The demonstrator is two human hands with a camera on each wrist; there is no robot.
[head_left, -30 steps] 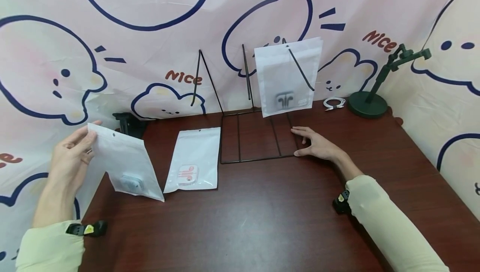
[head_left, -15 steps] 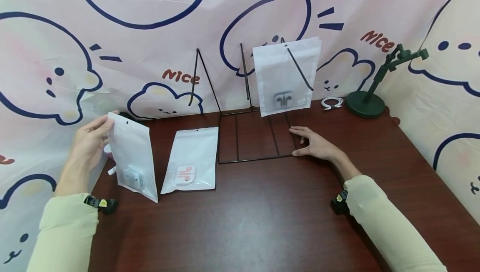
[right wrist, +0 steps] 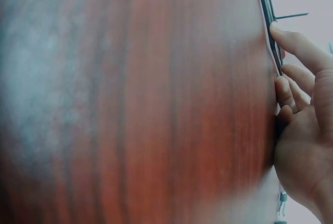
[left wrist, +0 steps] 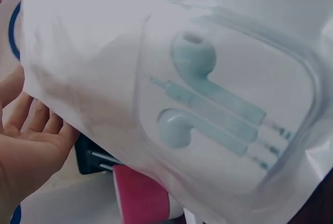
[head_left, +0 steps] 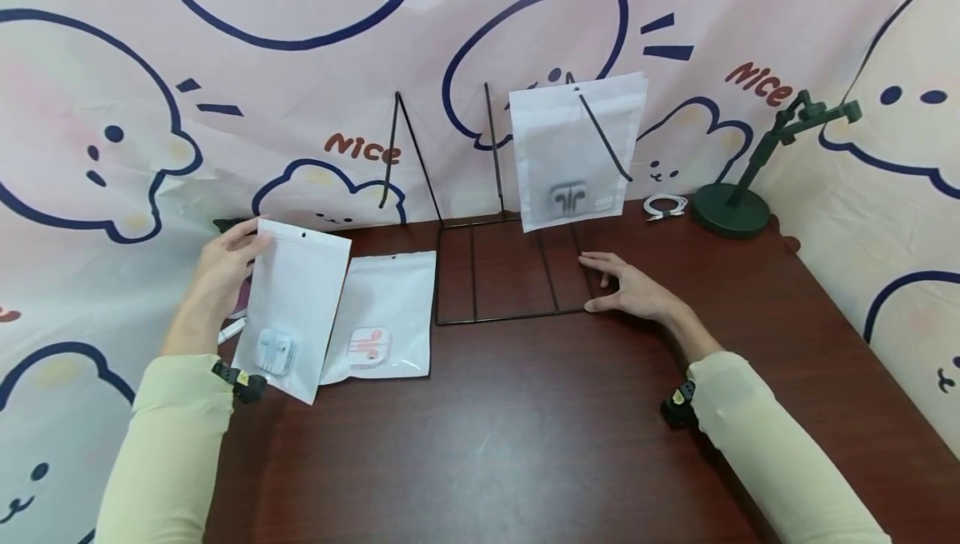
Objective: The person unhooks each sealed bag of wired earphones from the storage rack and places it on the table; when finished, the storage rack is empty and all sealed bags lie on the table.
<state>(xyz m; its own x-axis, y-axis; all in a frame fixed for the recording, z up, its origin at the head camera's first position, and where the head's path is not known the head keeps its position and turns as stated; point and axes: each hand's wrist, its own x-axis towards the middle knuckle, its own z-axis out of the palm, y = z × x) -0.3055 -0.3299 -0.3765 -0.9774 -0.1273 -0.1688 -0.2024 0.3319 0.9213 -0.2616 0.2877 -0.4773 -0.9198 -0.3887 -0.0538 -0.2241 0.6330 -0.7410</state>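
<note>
My left hand (head_left: 217, 273) grips the upper left edge of a white zip bag (head_left: 307, 294). Through its film show pale blue earphones (left wrist: 200, 78) in a clear case; the left wrist view has them up close. The held bag is raised over the left side of the table and overlaps, in the head view, a second white bag (head_left: 405, 294) with pink-marked earphones, lying flat. My right hand (head_left: 637, 290) touches the right end of a black wire rack (head_left: 517, 317), thumb at its front corner and fingers on the side bar. Another earphone bag (head_left: 558, 144) hangs from the rack's right prong.
At the back right stand a green stand (head_left: 731, 209) and a coiled white cable (head_left: 665, 207). A pink-and-white object (left wrist: 140, 195) and a dark item (left wrist: 91, 154) sit behind the held bag. Two other prongs rise from the rack. A printed cloth hangs behind the table.
My left hand has carried its bag rightward, from the table's left side to beside the lying bag, turning its face more toward the head camera. My right hand stays on the rack.
</note>
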